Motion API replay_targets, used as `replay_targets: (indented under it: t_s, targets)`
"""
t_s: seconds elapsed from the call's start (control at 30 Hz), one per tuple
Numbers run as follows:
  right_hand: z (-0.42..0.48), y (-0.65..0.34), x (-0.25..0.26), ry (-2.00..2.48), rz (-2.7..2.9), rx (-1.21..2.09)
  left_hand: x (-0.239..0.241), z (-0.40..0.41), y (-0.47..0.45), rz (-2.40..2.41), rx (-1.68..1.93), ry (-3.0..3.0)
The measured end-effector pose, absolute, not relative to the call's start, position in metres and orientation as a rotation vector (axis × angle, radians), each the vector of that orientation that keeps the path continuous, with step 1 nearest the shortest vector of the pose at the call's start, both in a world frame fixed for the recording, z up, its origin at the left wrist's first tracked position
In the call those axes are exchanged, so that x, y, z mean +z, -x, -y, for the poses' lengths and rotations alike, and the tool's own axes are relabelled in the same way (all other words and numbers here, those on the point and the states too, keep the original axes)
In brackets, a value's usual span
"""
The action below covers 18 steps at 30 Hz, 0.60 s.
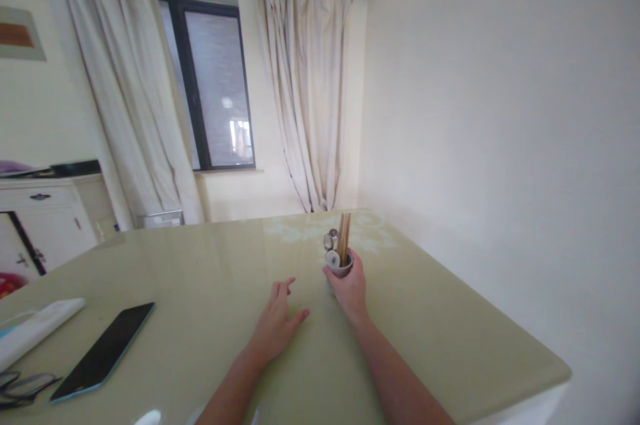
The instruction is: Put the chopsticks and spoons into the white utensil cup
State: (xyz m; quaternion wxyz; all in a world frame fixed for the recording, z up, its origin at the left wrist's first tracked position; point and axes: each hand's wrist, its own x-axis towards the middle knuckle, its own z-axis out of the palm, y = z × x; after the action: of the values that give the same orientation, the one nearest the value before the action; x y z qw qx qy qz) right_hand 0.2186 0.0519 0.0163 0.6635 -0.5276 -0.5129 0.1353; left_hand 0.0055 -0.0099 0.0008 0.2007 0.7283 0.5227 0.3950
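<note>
My right hand (352,290) is wrapped round a small cup (342,272), thumb on its left side and fingers on its right. Wooden chopsticks (344,238) stand upright in the cup. Beside them rise metal spoons (328,241) and a pale spoon (333,259) with a dark mark in its bowl. The lower part of the cup is mostly covered by my hand. To the left and nearer to me, my left hand (277,320) is open over the tabletop with its fingers apart, holding nothing. I cannot tell whether it touches the surface.
The glossy greenish table (210,278) runs up to the wall on the right. At its left lie a black tablet (104,350), a pair of glasses (27,385) and a long white object (43,326). Whitish items peek in at the bottom edge. A white cabinet (60,205) stands behind.
</note>
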Motion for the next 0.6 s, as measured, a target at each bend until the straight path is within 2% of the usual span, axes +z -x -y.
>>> replay_targets:
  t_s: [0.33, 0.5, 0.6]
  targets:
    - [-0.065, -0.247, 0.017, 1.289, 1.060, 0.136, 0.001, 0.009, -0.005, -1.480, 1.098, -2.070]
    - [-0.053, -0.238, 0.027, 1.386, 0.997, -0.147, -0.001, 0.008, -0.004, -1.491, 1.086, -2.091]
    - [-0.030, -0.223, 0.033, 1.251, 1.166, -0.217, -0.003, 0.007, -0.005, -1.485, 1.082, -2.136]
